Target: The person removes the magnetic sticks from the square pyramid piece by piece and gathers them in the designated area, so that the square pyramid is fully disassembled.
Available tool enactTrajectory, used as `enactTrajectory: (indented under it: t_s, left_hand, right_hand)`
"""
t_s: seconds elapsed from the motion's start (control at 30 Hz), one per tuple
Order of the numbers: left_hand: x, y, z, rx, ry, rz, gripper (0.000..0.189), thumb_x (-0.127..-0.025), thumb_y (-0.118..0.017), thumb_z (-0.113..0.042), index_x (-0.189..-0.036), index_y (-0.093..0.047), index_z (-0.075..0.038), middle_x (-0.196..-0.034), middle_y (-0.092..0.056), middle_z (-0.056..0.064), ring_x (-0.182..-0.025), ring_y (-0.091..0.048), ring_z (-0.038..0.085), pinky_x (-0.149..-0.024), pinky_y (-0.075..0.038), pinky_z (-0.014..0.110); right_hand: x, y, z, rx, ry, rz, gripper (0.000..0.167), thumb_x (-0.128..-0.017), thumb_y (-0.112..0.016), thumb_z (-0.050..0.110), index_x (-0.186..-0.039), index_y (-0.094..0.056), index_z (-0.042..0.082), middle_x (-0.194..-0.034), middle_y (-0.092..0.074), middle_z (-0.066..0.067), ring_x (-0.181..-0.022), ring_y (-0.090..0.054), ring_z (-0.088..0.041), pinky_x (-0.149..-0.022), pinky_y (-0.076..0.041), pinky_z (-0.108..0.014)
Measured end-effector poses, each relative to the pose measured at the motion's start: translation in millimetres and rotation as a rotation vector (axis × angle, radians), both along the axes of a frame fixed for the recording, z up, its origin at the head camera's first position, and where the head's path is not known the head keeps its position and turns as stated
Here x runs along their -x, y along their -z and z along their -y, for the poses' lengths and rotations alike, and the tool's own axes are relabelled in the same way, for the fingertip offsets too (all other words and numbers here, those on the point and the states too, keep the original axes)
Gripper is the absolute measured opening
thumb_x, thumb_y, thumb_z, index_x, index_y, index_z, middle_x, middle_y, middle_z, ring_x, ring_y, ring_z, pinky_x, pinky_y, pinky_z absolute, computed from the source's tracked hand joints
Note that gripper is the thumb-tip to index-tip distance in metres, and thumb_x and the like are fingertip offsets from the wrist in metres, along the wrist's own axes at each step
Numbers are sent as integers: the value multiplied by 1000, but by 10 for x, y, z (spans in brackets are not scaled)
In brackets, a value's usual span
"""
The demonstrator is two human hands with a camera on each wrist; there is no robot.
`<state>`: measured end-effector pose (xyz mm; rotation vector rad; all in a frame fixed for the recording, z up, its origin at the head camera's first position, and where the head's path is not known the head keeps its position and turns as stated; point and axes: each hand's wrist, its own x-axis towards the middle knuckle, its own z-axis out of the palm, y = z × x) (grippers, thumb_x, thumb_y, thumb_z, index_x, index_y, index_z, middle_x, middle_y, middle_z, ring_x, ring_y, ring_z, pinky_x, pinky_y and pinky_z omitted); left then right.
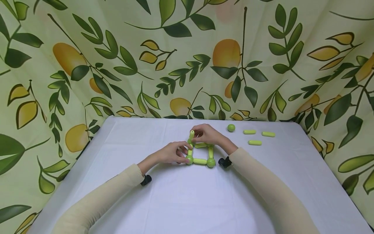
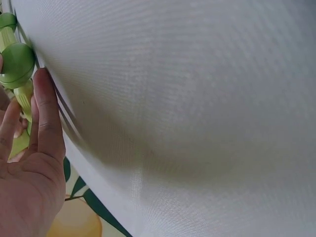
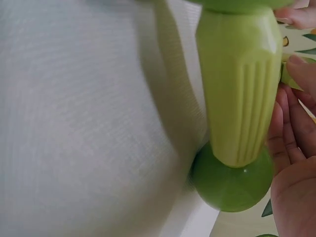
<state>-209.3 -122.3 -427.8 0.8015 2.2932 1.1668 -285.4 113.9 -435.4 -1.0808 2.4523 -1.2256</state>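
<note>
Yellow-green rods and green balls are forming a four-sided frame on the white surface, between the person's hands. The left hand is keeping a light, partly curled grip on the frame's near-left corner, its thumb at the ball; the left wrist view is cutting off that thumb at the edge. The right hand is holding a nearly closed pinch at the far-left corner, but its fingers are hiding exactly which piece they are gripping. An end rod is sticking up there, showing a small hole. The right hand is also covering most of the far-right ball, which is appearing whole below a rod in the right wrist view, where another ball is running out of frame above. A loose ball and three loose rods are lying beyond, to the right.
</note>
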Motion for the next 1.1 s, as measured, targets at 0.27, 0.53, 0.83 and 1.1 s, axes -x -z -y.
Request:
enactTrajectory:
  t_s: [0.27,0.53,0.83,1.1]
  left_hand:
    - [19,32,-2,13,-3,10,47,-88,-83,-13,-129,-61,-7,-105,-65,5,-82,-69,16,-63,-55,29]
    - [23,32,-5,12,-7,16,46,-87,-83,-11,-128,-61,-7,-104,-65,5,-82,-69,16,-63,-55,29]
    - [19,32,-13,5,-5,21,47,-88,-82,-10,-129,-60,-6,-104,-64,5,-83,-68,16,-63,-55,29]
    - [14,52,-5,8,-11,10,47,-87,-83,-10,-128,-61,-7,-105,-63,5,-83,-68,17,-64,-56,30]
  right_hand:
    - [13,-12,-41,18,7,-40,13,-90,-79,9,-100,-70,9,-89,-72,4,-83,-67,-14,-78,-54,-33]
    - [38,-48,-311,103,29,-20,15,-89,-79,5,-102,-71,6,-91,-70,-1,-84,-64,-19,-78,-54,-33]
    - [-90,-42,-887,62,84,8,20,-86,-81,2,-104,-72,2,-89,-68,-3,-79,-61,-19,-73,-53,-27]
    - [-275,-61,-1507,23,161,-12,20,-84,-83,0,-99,-71,4,-88,-67,-4,-79,-61,-19,-71,-53,-25]
